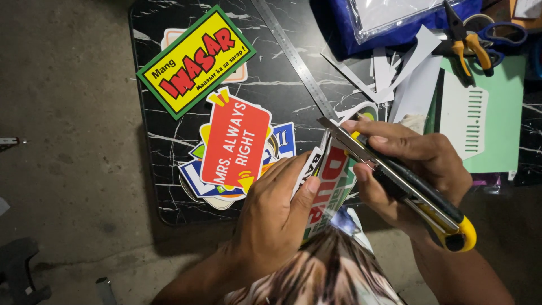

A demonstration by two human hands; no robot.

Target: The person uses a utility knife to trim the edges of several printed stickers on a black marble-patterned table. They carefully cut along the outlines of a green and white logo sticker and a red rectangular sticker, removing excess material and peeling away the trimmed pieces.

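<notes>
My left hand (pixel 271 217) grips a printed sign cutout (pixel 330 186) with red and green lettering, holding it upright over my lap. My right hand (pixel 415 164) is shut on a yellow and black utility knife (pixel 406 186). Its blade rests against the cutout's top edge. Both hands hover at the front edge of a black marble-patterned table (pixel 276 85).
A yellow rectangular sign (pixel 195 59), a red sign (pixel 236 144) and other cutouts lie stacked on the table. A metal ruler (pixel 296 56) runs diagonally. Paper scraps (pixel 395 73), a green sheet (pixel 499 113), pliers (pixel 466 39), blue scissors (pixel 502 34) and a blue bag (pixel 395 28) sit at the right.
</notes>
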